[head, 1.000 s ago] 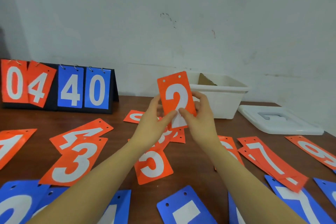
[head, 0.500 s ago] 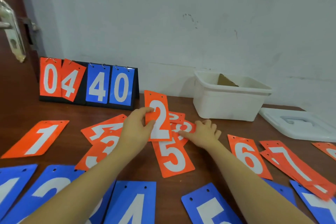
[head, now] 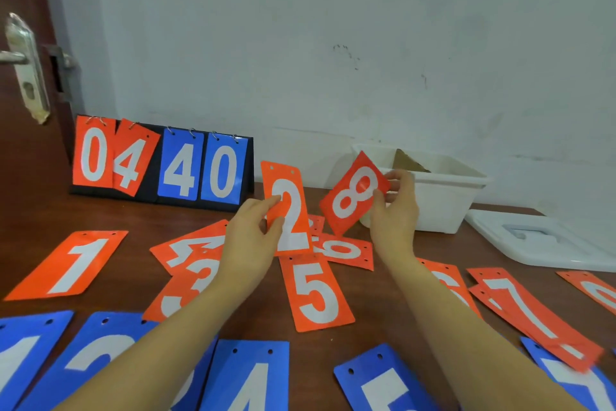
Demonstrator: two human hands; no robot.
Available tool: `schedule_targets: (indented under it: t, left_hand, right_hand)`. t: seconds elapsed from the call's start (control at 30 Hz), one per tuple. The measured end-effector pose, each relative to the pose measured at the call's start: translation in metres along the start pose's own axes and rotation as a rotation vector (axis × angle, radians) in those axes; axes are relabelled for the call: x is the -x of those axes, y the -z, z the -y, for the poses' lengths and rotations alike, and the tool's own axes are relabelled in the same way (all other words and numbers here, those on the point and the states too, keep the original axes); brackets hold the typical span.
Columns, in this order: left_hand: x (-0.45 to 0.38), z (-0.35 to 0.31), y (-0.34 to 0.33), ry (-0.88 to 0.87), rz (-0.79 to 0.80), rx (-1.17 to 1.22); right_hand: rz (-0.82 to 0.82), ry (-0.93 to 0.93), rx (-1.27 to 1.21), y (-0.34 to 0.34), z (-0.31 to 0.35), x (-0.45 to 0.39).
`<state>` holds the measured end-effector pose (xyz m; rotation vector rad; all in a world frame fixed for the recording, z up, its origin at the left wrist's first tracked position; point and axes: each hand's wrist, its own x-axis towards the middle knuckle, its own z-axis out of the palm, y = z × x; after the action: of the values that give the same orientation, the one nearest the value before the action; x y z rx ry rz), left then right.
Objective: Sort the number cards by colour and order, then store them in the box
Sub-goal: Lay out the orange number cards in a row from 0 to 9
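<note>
L hand (head: 253,237) pinches glossy orange 2 card (head: 288,210); R hand (head: 393,210) pinches orange 8 card (head: 355,192).

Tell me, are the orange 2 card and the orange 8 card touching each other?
Apart. In the head view the 2 card in the left hand and the tilted 8 card in the right hand have brown table showing between them.

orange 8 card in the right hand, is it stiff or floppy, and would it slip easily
Probably fairly stiff: the orange 8 card stays flat though the right hand pinches only one edge. Likely light, since fingertips alone hold it tilted off the table. Its surface looks smooth, maybe laminated, so it may slide easily on other cards; that is a guess.
</note>
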<state>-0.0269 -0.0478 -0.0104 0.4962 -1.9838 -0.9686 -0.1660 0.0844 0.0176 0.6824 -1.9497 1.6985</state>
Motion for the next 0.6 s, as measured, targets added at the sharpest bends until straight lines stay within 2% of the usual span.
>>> schedule_targets:
  t: [0.27,0.4,0.53,0.6]
  left_hand:
    - [0.038,-0.027,0.019,-0.063,-0.031,0.082]
    - [0.066,-0.043,0.028,-0.078,-0.067,0.194]
    - [0.088,-0.052,0.039,0.014,-0.144,0.318]
    - [0.097,-0.052,0.050,0.027,-0.142,0.323]
  right_hand:
    - [0.025,0.109,-0.222,0.031,0.061,0.044]
    - [0.043,0.034,-0.269,0.042,0.075,0.079]
    - [0.116,-0.083,-0.279,0.041,0.075,0.120]
    - [0.132,-0.106,-0.138,0.045,0.075,0.135]
